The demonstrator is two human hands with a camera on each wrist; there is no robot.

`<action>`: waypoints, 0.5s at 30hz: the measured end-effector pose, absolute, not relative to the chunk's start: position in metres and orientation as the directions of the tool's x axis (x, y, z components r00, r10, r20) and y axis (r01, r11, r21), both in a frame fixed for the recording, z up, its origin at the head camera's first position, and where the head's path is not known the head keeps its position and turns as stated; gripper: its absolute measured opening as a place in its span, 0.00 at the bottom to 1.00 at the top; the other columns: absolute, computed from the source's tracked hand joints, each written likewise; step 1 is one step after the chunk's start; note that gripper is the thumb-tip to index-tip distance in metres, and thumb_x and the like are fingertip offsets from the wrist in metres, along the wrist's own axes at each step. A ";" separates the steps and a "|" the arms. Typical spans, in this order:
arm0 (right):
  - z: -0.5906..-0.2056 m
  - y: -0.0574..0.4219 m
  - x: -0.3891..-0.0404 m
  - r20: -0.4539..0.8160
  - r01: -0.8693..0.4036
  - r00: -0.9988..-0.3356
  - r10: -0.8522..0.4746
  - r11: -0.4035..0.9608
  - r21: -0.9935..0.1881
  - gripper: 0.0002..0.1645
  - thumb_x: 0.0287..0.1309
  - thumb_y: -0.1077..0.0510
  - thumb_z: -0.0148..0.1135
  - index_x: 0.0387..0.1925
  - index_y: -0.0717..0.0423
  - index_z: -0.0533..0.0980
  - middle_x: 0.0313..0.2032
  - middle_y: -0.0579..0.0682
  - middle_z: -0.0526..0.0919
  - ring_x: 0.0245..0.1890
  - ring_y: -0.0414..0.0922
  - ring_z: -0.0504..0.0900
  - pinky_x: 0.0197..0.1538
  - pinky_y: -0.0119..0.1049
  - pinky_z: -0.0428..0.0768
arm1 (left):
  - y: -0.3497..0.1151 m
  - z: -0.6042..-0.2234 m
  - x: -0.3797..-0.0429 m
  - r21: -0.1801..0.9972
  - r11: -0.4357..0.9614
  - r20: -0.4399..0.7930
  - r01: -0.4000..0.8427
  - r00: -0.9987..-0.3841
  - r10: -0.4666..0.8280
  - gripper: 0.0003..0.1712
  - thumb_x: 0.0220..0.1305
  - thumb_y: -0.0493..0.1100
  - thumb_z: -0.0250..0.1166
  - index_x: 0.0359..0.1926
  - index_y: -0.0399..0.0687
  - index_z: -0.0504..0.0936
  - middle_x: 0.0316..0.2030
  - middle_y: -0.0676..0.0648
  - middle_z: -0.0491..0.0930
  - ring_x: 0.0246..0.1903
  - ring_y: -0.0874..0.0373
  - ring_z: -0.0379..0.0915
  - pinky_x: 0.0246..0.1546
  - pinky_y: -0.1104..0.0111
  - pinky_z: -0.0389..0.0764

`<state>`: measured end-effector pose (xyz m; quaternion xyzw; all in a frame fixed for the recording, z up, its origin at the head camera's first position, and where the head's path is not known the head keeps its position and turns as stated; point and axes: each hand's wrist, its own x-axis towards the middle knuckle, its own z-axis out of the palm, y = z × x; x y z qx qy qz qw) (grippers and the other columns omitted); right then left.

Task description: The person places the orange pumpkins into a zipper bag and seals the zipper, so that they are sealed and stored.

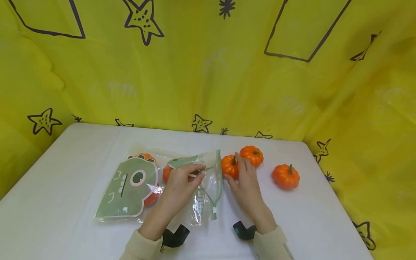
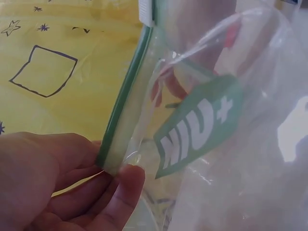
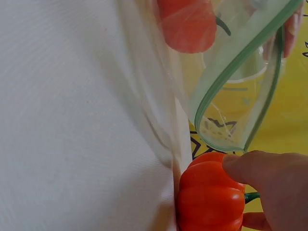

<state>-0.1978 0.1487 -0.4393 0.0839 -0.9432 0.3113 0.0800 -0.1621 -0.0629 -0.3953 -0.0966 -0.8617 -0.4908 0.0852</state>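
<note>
At the middle of the frame, the left hand [image 1: 179,185] pinches the clear, green-edged bag [image 1: 220,172] by its mouth, and just to the right, the right hand [image 1: 248,186] has thumb and fingers clamped on an orange pumpkin [image 1: 229,169], right beside that opening! A second pumpkin [image 1: 250,156] sits just above, a third pumpkin [image 1: 285,177] farther right, and red-orange shapes [image 1: 151,199] show inside the bag, left of centre.

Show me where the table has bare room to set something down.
The table is bare left of the clear bag and in front of the rightmost pumpkin. The middle is crowded: the left hand pinches the bag's edge, and the right hand grips the leftmost loose pumpkin close beside the back pumpkin.
</note>
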 end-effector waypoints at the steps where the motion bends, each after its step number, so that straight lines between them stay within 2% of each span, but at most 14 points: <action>1: -0.440 0.149 -0.197 0.200 -0.204 -0.974 -0.106 0.795 -0.572 0.47 0.60 0.53 0.68 0.75 0.52 0.55 0.65 0.58 0.64 0.66 0.56 0.62 0.70 0.57 0.67 | -0.063 -0.395 -0.162 0.829 0.502 0.234 0.246 -0.968 0.088 0.15 0.62 0.36 0.68 0.50 0.42 0.86 0.45 0.46 0.87 0.40 0.55 0.84 0.42 0.67 0.86; 5: -0.439 0.148 -0.196 0.204 -0.209 -0.973 -0.110 0.795 -0.569 0.46 0.59 0.53 0.69 0.74 0.51 0.57 0.63 0.58 0.64 0.64 0.56 0.63 0.68 0.57 0.70 | -0.064 -0.394 -0.161 0.842 0.486 0.211 0.235 -0.972 0.103 0.15 0.63 0.37 0.67 0.51 0.44 0.86 0.46 0.47 0.87 0.42 0.56 0.84 0.44 0.67 0.86; 11: -0.440 0.146 -0.198 0.274 -0.237 -0.958 -0.086 0.774 -0.588 0.40 0.53 0.55 0.74 0.62 0.57 0.63 0.60 0.59 0.63 0.62 0.56 0.64 0.68 0.55 0.70 | -0.064 -0.388 -0.163 0.850 0.451 0.240 0.272 -0.962 0.128 0.14 0.62 0.35 0.67 0.49 0.45 0.87 0.45 0.48 0.87 0.42 0.57 0.84 0.43 0.67 0.86; 15: -0.440 0.149 -0.196 0.212 -0.199 -0.974 -0.084 0.766 -0.611 0.44 0.54 0.54 0.74 0.67 0.58 0.60 0.66 0.60 0.64 0.67 0.58 0.63 0.71 0.57 0.65 | -0.063 -0.390 -0.161 0.850 0.464 0.203 0.249 -0.968 0.147 0.13 0.62 0.35 0.67 0.49 0.45 0.87 0.44 0.49 0.87 0.41 0.58 0.83 0.44 0.67 0.85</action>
